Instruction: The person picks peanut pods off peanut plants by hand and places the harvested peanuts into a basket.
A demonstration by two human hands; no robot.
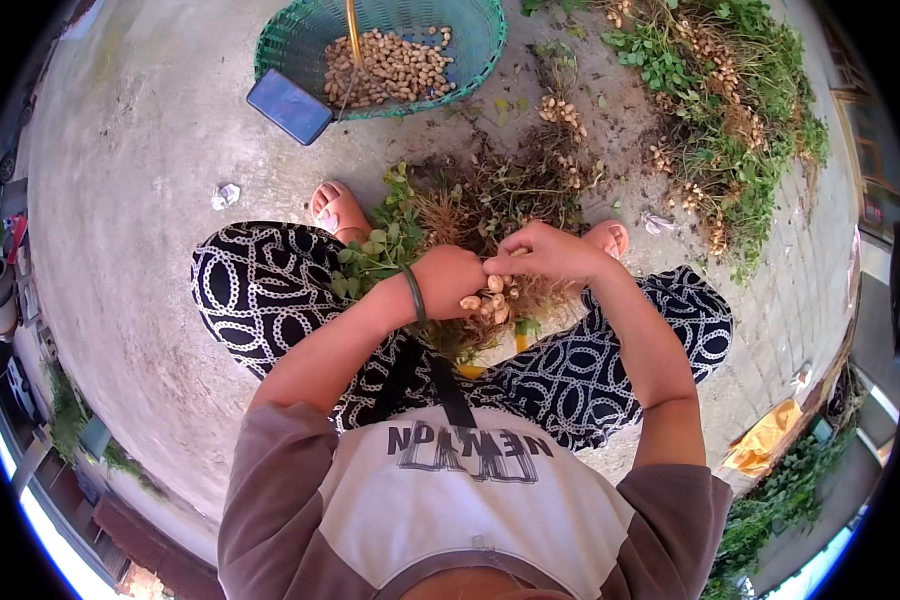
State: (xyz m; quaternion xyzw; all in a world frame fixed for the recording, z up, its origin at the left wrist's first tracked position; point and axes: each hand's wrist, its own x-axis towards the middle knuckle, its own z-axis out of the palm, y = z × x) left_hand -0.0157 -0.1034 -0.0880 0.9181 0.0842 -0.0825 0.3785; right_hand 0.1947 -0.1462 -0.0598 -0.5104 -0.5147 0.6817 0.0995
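While left hand (450, 283) clenches peanut plant (553, 289), peanuts (496, 301) sit beside fist; right hand (542, 250) pinches closed nearby, contents unclear.

Shirt (470, 510), bottom center of frame: white front panel, brownish-gray sleeves (278, 470), short, same tone at the rounded collar (410, 575). Dark block lettering (470, 441) across chest, "NEW" legible at one side, sketchy dark print beneath. Black strap (453, 395) running from shirt hem over the lap. Loose trousers (260, 270), black, white chain-like loops and ovals throughout. Left wrist: one dark green band (414, 294), smooth, rounded. Feet: open-toed sandals (338, 208), pinkish-orange; finer detail too small to tell.
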